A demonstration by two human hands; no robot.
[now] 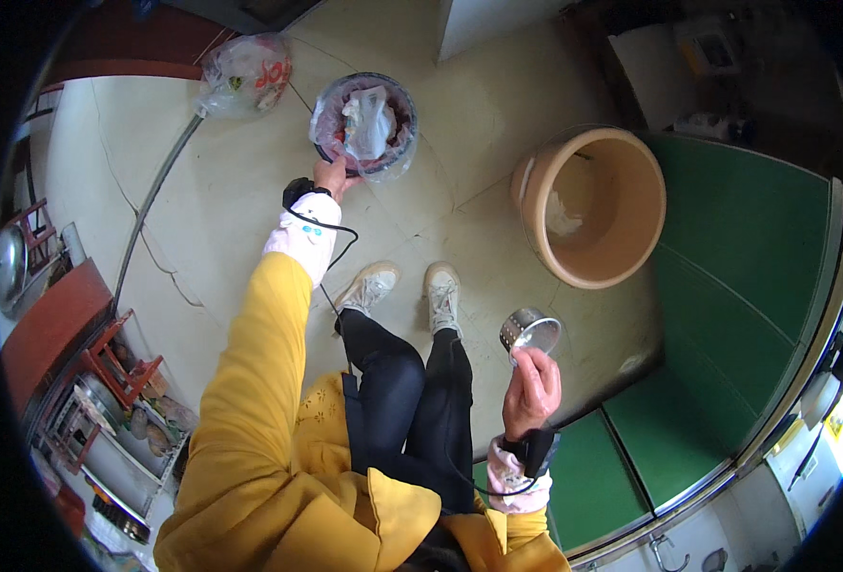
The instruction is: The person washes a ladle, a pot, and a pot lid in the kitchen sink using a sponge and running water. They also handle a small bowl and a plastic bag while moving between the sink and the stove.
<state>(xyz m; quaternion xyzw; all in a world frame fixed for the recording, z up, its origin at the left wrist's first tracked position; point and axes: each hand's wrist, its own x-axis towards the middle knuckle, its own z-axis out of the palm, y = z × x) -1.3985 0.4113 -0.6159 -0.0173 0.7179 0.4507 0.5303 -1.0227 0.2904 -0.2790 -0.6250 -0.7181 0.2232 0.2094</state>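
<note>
My left hand [332, 177] grips the near rim of a round trash bin [408, 121] lined with a thin plastic bag. Crumpled white plastic and other refuse fill the bin. Low at the right, my right hand [534, 386] pinches the edge of a small perforated metal strainer basket [518, 327], which is tilted above the floor. What the basket holds, if anything, I cannot tell. A large orange-tan plastic bucket [542, 222] stands beyond the strainer, with a pale scrap and a little green inside.
Green cabinet doors [736, 236] run along the right. A clear plastic bag of refuse [246, 75] lies at the upper left beside a dark hose [151, 196]. Red stools [125, 368] and a rack with vegetables [132, 457] are at the left. My shoes [443, 297] are between both hands.
</note>
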